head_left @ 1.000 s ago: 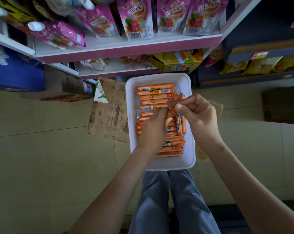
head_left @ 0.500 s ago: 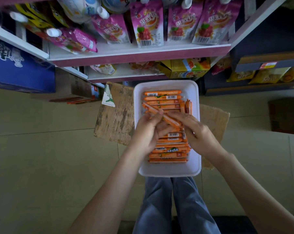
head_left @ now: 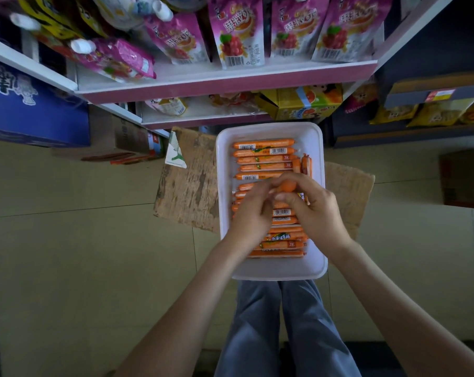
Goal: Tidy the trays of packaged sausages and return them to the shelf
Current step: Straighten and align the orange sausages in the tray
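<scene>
A white foam tray rests on my knees, packed with orange packaged sausages lying crosswise in a stack. One or two more stand lengthwise along the tray's right wall. Both hands meet over the middle of the tray. My right hand pinches one orange sausage between thumb and fingers. My left hand has its fingers curled against the same sausage from the left. The sausages under my hands are hidden.
A pink-edged shelf ahead holds purple drink pouches; a lower shelf carries a yellow box. Flattened cardboard lies on the tiled floor under the tray. A blue carton stands left, a dark rack of yellow snack bags right.
The sausage held slanted across the stack half a second ago is now bunched between both hands at the tray's middle. My hands have closed together; the tray has stayed where it was.
</scene>
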The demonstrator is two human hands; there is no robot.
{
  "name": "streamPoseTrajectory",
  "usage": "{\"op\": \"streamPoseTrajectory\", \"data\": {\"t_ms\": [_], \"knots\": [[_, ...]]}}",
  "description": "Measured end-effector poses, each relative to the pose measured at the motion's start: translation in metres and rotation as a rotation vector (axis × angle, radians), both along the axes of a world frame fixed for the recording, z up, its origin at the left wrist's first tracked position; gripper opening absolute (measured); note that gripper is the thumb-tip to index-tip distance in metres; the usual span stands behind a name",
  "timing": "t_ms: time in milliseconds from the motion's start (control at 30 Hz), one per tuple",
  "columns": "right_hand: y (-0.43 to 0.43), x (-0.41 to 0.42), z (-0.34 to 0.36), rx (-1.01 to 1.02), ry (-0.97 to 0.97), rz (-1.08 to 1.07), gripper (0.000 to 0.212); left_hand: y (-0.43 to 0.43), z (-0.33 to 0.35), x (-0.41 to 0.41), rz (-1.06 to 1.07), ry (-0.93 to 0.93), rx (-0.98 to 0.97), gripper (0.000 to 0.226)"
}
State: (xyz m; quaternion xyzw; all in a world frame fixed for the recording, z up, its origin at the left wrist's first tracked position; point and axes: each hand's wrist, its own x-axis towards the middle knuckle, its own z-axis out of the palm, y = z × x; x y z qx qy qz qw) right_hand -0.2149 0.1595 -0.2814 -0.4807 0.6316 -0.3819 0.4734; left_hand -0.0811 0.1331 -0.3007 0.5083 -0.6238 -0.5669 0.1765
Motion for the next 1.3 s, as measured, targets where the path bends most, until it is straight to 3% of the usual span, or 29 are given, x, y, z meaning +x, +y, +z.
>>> {"op": "streamPoseTrajectory", "data": {"t_ms": [100,200,267,367,433,567,667,700,800,933,1067,1167,1300], "knots": [[0.000,0.000,0.002,0.037,-0.096,-0.070,0.026,0.003,0.001,-0.002,-0.066,-0.060,0.002,0.039],[0.000,0.002,0.002,0.097,-0.183,-0.088,0.041,0.002,-0.001,-0.004,-0.039,-0.104,-0.026,0.022],[0.001,0.001,-0.005,0.132,-0.137,-0.060,0.049,-0.002,-0.004,-0.005,-0.042,-0.127,-0.028,0.018],[0.001,-0.006,-0.019,0.187,-0.048,0.009,0.042,-0.007,-0.010,-0.008,-0.181,-0.197,-0.011,0.024],[0.000,-0.014,-0.032,0.236,0.121,0.070,0.034,-0.006,-0.022,-0.005,-0.277,-0.278,0.015,0.033],[-0.012,-0.020,-0.055,0.386,0.517,0.083,0.055,-0.007,-0.053,0.013,-0.362,-0.681,-0.112,0.048],[-0.017,-0.009,-0.060,0.464,0.913,0.376,0.079,-0.010,-0.074,0.018,-0.440,-0.821,-0.199,0.053],[-0.015,-0.006,-0.063,0.450,0.987,0.433,0.078,-0.011,-0.079,0.018,-0.482,-0.854,-0.209,0.055],[-0.012,-0.001,-0.075,0.426,1.072,0.483,0.057,-0.012,-0.087,0.013,-0.552,-0.930,-0.265,0.053],[-0.005,0.001,-0.088,0.337,1.184,0.463,0.052,-0.022,-0.094,0.005,-0.506,-0.984,-0.288,0.039],[0.005,-0.001,-0.095,0.280,1.221,0.468,0.062,-0.037,-0.095,-0.001,-0.493,-0.975,-0.219,0.039],[0.010,-0.004,-0.095,0.237,1.123,0.473,0.068,-0.038,-0.088,-0.003,-0.507,-0.918,-0.245,0.036],[0.006,-0.008,-0.076,0.207,0.972,0.378,0.060,-0.028,-0.072,0.003,-0.364,-0.809,-0.247,0.037]]}}
